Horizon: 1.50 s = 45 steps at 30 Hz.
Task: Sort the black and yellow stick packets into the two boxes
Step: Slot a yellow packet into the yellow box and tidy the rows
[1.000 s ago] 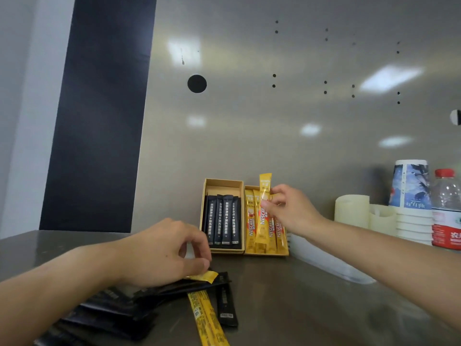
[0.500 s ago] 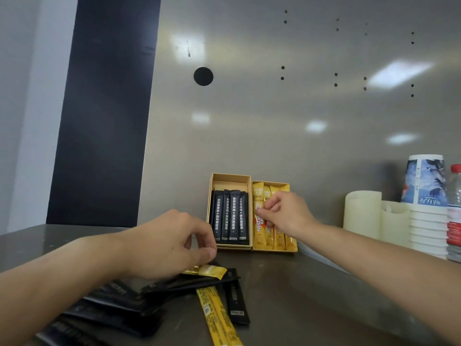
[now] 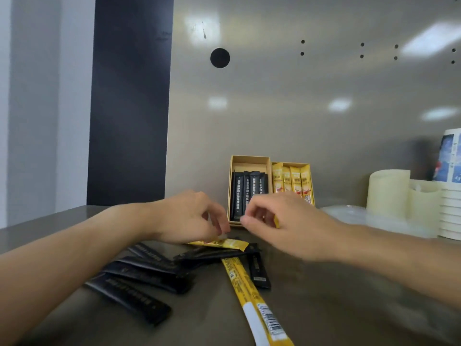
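Two open cardboard boxes stand against the back wall. The left box (image 3: 249, 159) holds black stick packets (image 3: 249, 193); the right box (image 3: 290, 164) holds yellow stick packets (image 3: 291, 182). On the counter in front lie several loose black packets (image 3: 139, 293) and a long yellow packet (image 3: 249, 295). My left hand (image 3: 189, 216) rests over the pile, fingers pinched on the end of a short yellow packet (image 3: 224, 243). My right hand (image 3: 282, 226) hovers just in front of the boxes, fingers curled and empty, close to my left fingertips.
Cream cylinders (image 3: 388, 193) and a stack of paper cups (image 3: 451, 196) stand at the right, with a clear plastic lid (image 3: 361, 218) in front of them. A metal wall (image 3: 274, 108) rises directly behind the boxes.
My right hand set its yellow packet into the right box, let go and drew back toward the pile. My left hand stayed on the short yellow packet.
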Tool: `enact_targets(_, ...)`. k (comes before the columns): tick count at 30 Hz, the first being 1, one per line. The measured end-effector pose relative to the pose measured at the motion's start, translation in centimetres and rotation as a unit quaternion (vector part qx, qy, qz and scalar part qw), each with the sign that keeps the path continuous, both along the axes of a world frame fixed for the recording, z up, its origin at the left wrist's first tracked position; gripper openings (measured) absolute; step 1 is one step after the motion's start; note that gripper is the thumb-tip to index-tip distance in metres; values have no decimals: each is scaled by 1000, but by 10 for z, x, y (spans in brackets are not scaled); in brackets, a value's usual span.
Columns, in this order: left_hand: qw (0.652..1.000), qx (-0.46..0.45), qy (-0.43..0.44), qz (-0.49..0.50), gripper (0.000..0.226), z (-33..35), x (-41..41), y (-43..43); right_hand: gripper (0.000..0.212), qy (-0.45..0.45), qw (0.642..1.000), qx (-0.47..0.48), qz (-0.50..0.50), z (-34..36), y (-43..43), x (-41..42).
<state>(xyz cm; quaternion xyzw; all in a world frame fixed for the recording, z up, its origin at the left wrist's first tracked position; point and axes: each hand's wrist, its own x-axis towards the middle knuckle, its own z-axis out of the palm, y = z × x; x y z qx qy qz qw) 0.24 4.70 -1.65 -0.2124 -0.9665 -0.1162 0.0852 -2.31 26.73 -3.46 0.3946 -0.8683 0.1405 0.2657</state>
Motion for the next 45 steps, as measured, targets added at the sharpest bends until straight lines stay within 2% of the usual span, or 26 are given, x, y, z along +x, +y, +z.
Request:
enact_targets(2, 1000, -27, -15, 2, 31, -2, -2, -2, 30, -3, 1000, 29, 4, -22, 0, 2)
enact_targets(6, 1000, -28, -10, -10, 19, -2, -6, -8, 32, -36, 999, 3, 13, -28, 8, -8)
enact_targets(11, 997, -2, 75, -25, 16, -7, -11, -6, 37, -58, 996, -47, 43, -33, 10, -12)
enact_targets(15, 989, 51, 126, -55, 17, -7, -8, 7, 30, -19, 998, -45, 33, -28, 16, -10)
enact_targets(19, 987, 76, 129, -59, 20, -8, -6, 14, 29, 18, 998, -54, -4, -19, 21, -13)
enact_targets(21, 987, 94, 119, -48, 15, -8, -6, 11, 26, -10, 996, -88, -25, -13, 28, -19)
enact_targets(24, 979, 157, 123, -33, 3, -3, -7, 4, 29, -98, 985, -139, -28, -10, 38, -25)
enact_targets(27, 962, 240, 126, -23, 10, 1, -7, 1, 36, -172, 973, -153, -9, -13, 36, -24)
enact_targets(31, 937, 331, 102, -32, 22, 4, -2, 8, 33, -189, 973, -129, 25, -20, 25, -15)
enact_targets(36, 921, 371, 110, -50, 21, 8, 4, 13, 17, -215, 968, -109, 74, -22, 22, -4)
enact_targets(39, 916, 362, 165, -61, 19, 8, 6, 15, 19, -181, 971, -153, 25, -22, 23, -6)
enact_targets(41, 915, 303, 252, -84, 19, 4, 8, 15, 33, -182, 965, -182, -40, -19, 24, -9)
enact_targets(43, 910, 192, 346, -123, 22, 1, 10, 15, 52, -247, 941, -225, -47, -16, 25, -10)
enact_targets(45, 894, 104, 401, -168, 27, -3, 11, 16, 65, -322, 906, -276, 6, -13, 23, -9)
